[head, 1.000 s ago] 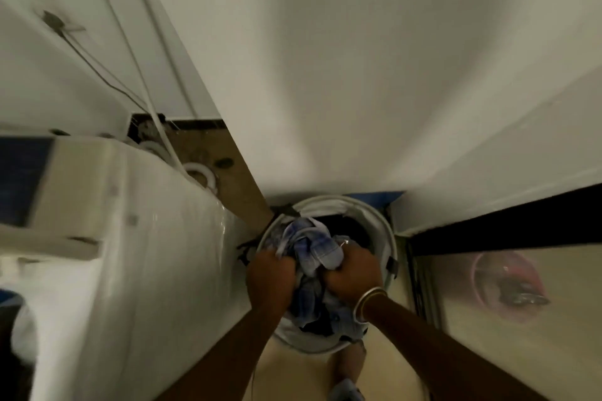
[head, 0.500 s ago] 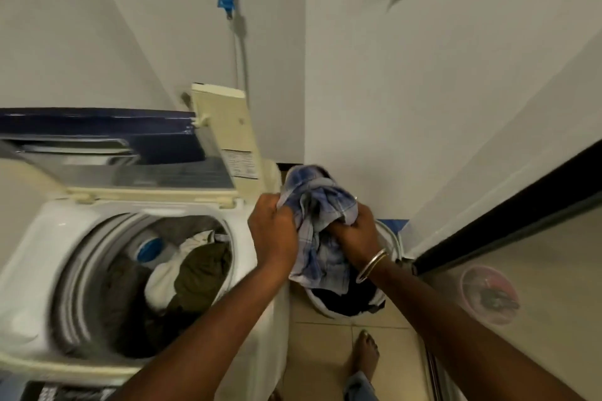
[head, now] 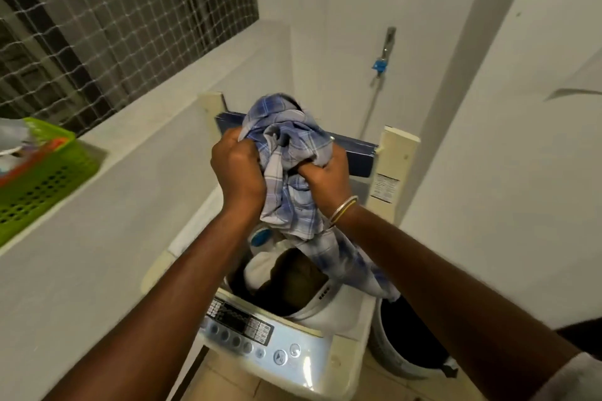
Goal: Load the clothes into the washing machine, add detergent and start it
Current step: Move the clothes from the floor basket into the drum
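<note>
A bunched blue-and-white checked cloth (head: 286, 143) is held above the open top-loading washing machine (head: 329, 312). My left hand (head: 237, 169) grips its left side and my right hand (head: 325, 172), with a bangle on the wrist, grips its right side. A loose end of the cloth hangs down over the machine's right edge. Inside the drum lie a white garment (head: 260, 267) and a dark olive one (head: 299, 280). The lid (head: 355, 153) stands raised at the back. The control panel (head: 257, 335) faces me at the front.
A white bucket (head: 391, 358) with a dark inside stands on the floor right of the machine. A green plastic basket (head: 42, 169) sits on the ledge at left, under a netted window. A tap with a blue handle (head: 379, 66) is on the back wall.
Both hands lifted the checked cloth out of the bucket and carried it left and up over the machine's open drum. My view swung from the bucket to the machine.
</note>
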A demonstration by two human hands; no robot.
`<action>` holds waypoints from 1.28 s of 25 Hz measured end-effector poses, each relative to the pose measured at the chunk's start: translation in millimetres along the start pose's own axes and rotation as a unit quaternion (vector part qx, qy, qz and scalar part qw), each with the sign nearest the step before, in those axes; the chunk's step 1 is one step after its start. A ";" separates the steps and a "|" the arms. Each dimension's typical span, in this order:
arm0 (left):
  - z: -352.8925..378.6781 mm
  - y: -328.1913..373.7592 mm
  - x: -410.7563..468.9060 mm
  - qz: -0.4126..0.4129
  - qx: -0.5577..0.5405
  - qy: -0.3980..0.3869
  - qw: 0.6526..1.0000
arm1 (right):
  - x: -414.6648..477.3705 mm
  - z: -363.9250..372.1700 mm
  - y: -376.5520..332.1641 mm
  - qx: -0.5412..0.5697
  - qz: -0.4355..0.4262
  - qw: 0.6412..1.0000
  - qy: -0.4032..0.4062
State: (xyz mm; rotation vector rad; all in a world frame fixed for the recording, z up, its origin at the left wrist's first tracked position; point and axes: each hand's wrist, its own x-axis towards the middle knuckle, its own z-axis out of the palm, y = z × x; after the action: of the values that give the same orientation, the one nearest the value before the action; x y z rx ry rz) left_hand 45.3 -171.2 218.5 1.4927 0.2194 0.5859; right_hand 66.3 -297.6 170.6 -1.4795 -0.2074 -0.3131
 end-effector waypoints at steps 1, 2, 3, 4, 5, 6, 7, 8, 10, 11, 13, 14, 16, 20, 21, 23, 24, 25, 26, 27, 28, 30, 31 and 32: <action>-14.6 -3.0 13.1 -0.001 0.007 0.015 1.000 | 1.8 19.8 0.3 0.009 0.007 1.000 -0.005; -27.1 -10.0 24.1 -0.006 0.020 0.031 0.999 | 2.0 35.6 2.4 0.015 0.014 1.000 -0.008; -39.8 -21.9 34.4 -0.011 0.036 0.046 0.998 | 2.5 49.5 10.2 0.017 0.026 0.999 -0.013; -49.9 -35.4 40.5 -0.027 0.059 0.053 0.996 | 1.5 58.7 19.8 0.012 0.040 0.999 -0.019; -58.0 -52.6 44.7 -0.041 0.084 0.051 0.994 | -1.6 63.4 34.2 0.001 0.056 0.998 -0.023; -64.1 -68.4 43.9 -0.060 0.114 0.043 0.991 | -6.2 65.3 49.2 -0.020 0.076 0.997 -0.027; -68.4 -86.4 41.3 -0.079 0.146 0.032 0.986 | -10.9 63.9 65.2 -0.051 0.094 0.994 -0.036; -71.3 -102.3 35.7 -0.102 0.178 0.009 0.979 | -15.1 60.5 83.1 -0.099 0.107 0.988 -0.048; -75.8 -144.9 22.6 -0.146 0.244 -0.069 0.956 | -22.7 47.5 117.6 -0.229 0.136 0.960 -0.090; -78.0 -166.4 16.1 -0.159 0.274 -0.123 0.940 | -26.4 36.6 142.1 -0.284 0.174 0.934 -0.127; -82.2 -209.2 3.6 -0.196 0.321 -0.230 0.898 | -33.3 15.6 186.9 -0.362 0.312 0.853 -0.211; -82.7 -222.5 -3.1 -0.232 0.343 -0.279 0.867 | -39.6 6.8 205.8 -0.384 0.376 0.807 -0.244; -83.2 -255.4 -19.0 -0.269 0.417 -0.357 0.791 | -53.2 -6.2 238.0 -0.420 0.418 0.751 -0.292; -67.0 -287.2 -39.0 -0.282 0.433 -0.360 0.777 | -59.6 -6.8 247.2 -0.431 0.337 0.779 -0.306; -58.8 -285.3 -40.2 -0.286 0.424 -0.361 0.780 | -58.2 -8.1 248.1 -0.435 0.326 0.778 -0.316; -42.8 -284.9 -43.0 -0.279 0.421 -0.350 0.789 | -54.8 -15.2 245.0 -0.441 0.317 0.775 -0.323; -34.2 -281.3 -45.2 -0.271 0.420 -0.343 0.795 | -54.4 -22.2 243.0 -0.427 0.325 0.786 -0.307; -26.6 -277.4 -47.2 -0.254 0.415 -0.330 0.809 | -54.2 -30.6 240.5 -0.401 0.335 0.804 -0.282; -18.0 -272.6 -49.1 -0.241 0.411 -0.320 0.819 | -53.9 -39.8 234.5 -0.378 0.338 0.822 -0.260; -10.5 -271.7 -50.6 -0.227 0.403 -0.302 0.833 | -53.4 -48.5 228.1 -0.358 0.328 0.841 -0.239; 0.2 -267.4 -53.6 -0.209 0.394 -0.283 0.849 | -53.4 -59.1 221.4 -0.350 0.318 0.855 -0.211; 24.4 -257.7 -63.9 -0.153 0.365 -0.235 0.888 | -55.1 -79.3 206.0 -0.328 0.296 0.886 -0.140; 39.5 -253.4 -71.3 -0.114 0.360 -0.213 0.901 | -56.6 -90.8 197.8 -0.322 0.271 0.901 -0.107; 55.0 -249.3 -79.9 -0.075 0.367 -0.200 0.905 | -59.7 -103.1 191.6 -0.323 0.245 0.911 -0.079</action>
State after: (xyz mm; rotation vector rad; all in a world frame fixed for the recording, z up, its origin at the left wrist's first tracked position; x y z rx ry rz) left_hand 62.1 -251.2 -36.2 2.2637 0.2438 0.0395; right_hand 67.8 -383.6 -38.0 -2.1524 0.1661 0.1734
